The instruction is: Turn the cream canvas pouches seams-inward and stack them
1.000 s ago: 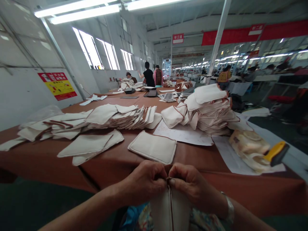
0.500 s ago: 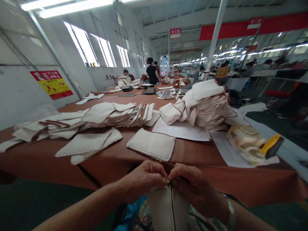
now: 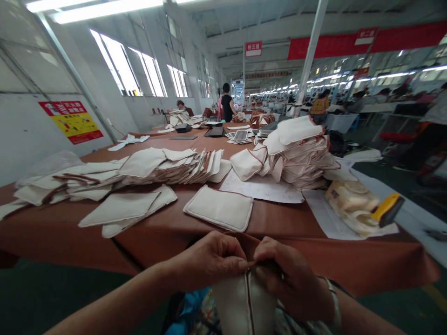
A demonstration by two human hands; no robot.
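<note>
A cream fabric piece [image 3: 232, 302] with a dark seam down its middle hangs over my lap, below the table's front edge. My left hand [image 3: 218, 256] pinches its top edge at the seam, thumb and fingers together. On the other side of the seam, my right hand [image 3: 288, 274] grips the same piece with curled fingers; a bracelet circles that wrist. Brown material shows between and behind the hands. Just beyond them, a flat cream panel with brown edging [image 3: 220, 207] lies on the brown-covered table [image 3: 150, 242].
Two cream panels [image 3: 120, 207] overlap at the left, before a long row of piled panels [image 3: 174, 167]. A tall stack [image 3: 300, 153] stands right of centre. A stained plastic container [image 3: 349, 202] with a yellow-handled tool [image 3: 386, 209] sits at the right. People are farther back.
My hands have drawn slightly apart at the top of the seam, my right hand shifting a little right. The view has shifted slightly. A distant person has moved.
</note>
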